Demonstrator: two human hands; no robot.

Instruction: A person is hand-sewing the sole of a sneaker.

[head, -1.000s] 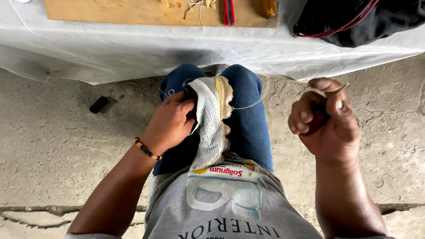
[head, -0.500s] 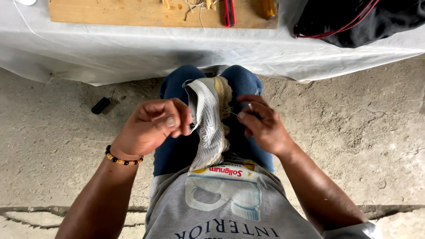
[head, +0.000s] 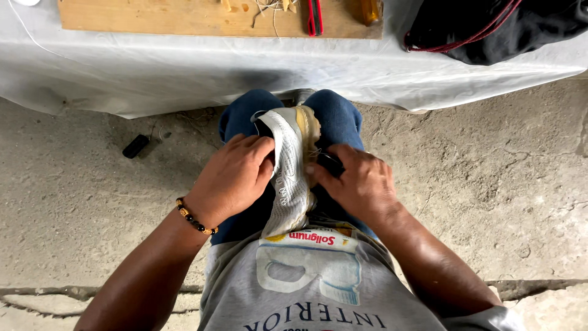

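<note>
Footwear sits at the centre: a grey knit sports shoe with a yellowed rubber sole (head: 293, 165) stands on edge between the person's knees, wedged against the blue jeans (head: 335, 117), toe end toward the table. It looks light and soft in the upper, which would give under a squeeze, while the sole seems stiffer and is probably the firmer place to grip. The left hand (head: 234, 178) wraps around the upper's side, fingers curled and pressed together against the fabric. The right hand (head: 358, 179) rests against the sole side, fingers bent close around a small dark object that is too hidden to identify; a thin thread may run near the sole, but it is hard to make out. A beaded bracelet (head: 195, 217) circles the left wrist. Beyond the knees, a white plastic sheet (head: 184, 73) covers a table holding a wooden board (head: 184, 15) cut off by the frame's top, with red-handled tools only partly visible. A black bag (head: 490, 27) lies at the right, and a small black object (head: 135, 146) rests on the concrete floor (head: 490, 184).
</note>
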